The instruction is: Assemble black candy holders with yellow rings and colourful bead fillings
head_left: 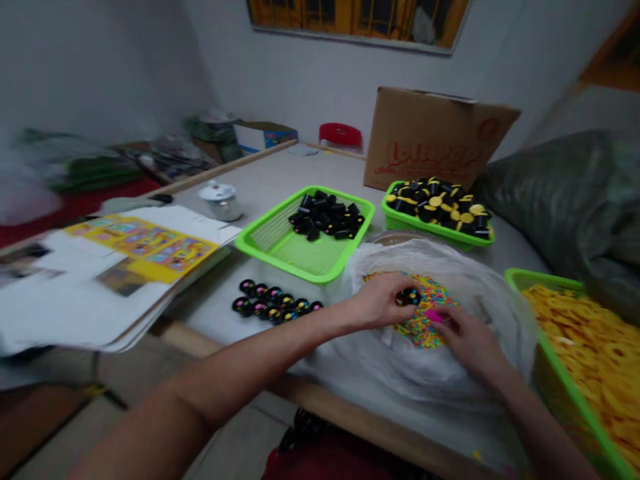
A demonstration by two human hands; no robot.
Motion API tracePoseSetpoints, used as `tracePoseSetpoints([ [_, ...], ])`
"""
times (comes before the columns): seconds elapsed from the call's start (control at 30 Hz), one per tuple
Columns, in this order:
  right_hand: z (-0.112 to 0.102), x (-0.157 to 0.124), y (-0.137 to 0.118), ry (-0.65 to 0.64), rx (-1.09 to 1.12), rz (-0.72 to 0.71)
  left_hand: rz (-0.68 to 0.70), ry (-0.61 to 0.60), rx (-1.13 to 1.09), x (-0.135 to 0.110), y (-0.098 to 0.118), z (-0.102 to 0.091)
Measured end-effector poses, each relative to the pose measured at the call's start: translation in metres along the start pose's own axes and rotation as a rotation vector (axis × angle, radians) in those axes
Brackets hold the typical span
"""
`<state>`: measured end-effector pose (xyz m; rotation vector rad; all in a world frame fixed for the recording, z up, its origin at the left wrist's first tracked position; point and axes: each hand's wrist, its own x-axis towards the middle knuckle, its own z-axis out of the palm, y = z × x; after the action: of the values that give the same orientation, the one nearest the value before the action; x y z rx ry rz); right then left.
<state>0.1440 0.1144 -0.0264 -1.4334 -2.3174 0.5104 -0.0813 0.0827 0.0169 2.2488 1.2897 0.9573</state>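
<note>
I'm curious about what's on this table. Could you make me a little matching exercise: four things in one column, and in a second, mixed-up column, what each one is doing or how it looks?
Things
1. The left hand
2. The right hand
3. The row of black caps
4. The cardboard box

Descriptions
A. Printed with red lettering
B. Lying on the table beside a green basket
C. Holding a black cap over coloured sprinkles
D. Fingers beside a pink piece

Pairs: 1-C; 2-D; 3-B; 4-A

Pale grey wall [310, 87] stood well ahead of hands [377, 300]; orange-framed window [357, 20] hung high there; dark green cushion [560, 193] lay right; tiled floor [65, 427] showed lower left.
</note>
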Motion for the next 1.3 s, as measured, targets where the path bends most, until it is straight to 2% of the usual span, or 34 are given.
tracePoseSetpoints([
  [0.17, 0.01, 0.008, 0.013, -0.161, 0.004, 0.051, 0.008, 0.002, 0.071, -0.013, -0.001, -0.02],
  [0.33, 0.008, 0.008, 0.002, -0.196, 0.039, 0.025, -0.034, 0.002, 0.042, -0.017, -0.012, -0.012],
  [0.5, 0.005, 0.01, -0.006, -0.138, 0.04, 0.058, -0.114, 0.021, -0.018, -0.008, -0.017, -0.004],
  [0.63, 0.006, 0.004, -0.022, 0.01, 0.12, 0.012, -0.145, 0.037, -0.082, -0.009, -0.016, -0.007],
  [0.7, 0.006, 0.011, -0.028, 0.12, 0.194, -0.033, -0.164, 0.064, -0.098, -0.013, -0.026, -0.008],
  [0.77, -0.005, 0.022, -0.031, 0.27, 0.269, -0.064, -0.174, 0.091, -0.078, -0.017, -0.036, -0.01],
  [0.87, -0.053, 0.032, -0.035, 0.507, 0.327, -0.076, -0.176, 0.074, -0.047, -0.016, -0.032, -0.017],
  [0.93, -0.093, 0.032, -0.035, 0.685, 0.321, -0.055, -0.156, 0.055, -0.041, -0.013, -0.014, -0.026],
  [1.0, -0.116, 0.034, -0.03, 0.809, 0.216, -0.062, -0.138, 0.061, -0.049, -0.013, 0.004, -0.038],
  [1.03, -0.118, 0.035, -0.027, 0.79, 0.172, -0.06, -0.147, 0.072, -0.041, -0.016, 0.01, -0.045],
  [1.1, -0.101, 0.034, -0.019, 0.567, 0.1, -0.076, -0.185, 0.12, -0.004, -0.031, 0.017, -0.063],
  [1.2, -0.049, 0.017, -0.011, 0.234, 0.05, -0.101, -0.313, 0.206, 0.092, -0.076, 0.027, -0.093],
  [1.3, -0.004, 0.0, -0.002, 0.05, 0.062, -0.037, -0.498, 0.268, 0.185, -0.132, 0.032, -0.111],
])
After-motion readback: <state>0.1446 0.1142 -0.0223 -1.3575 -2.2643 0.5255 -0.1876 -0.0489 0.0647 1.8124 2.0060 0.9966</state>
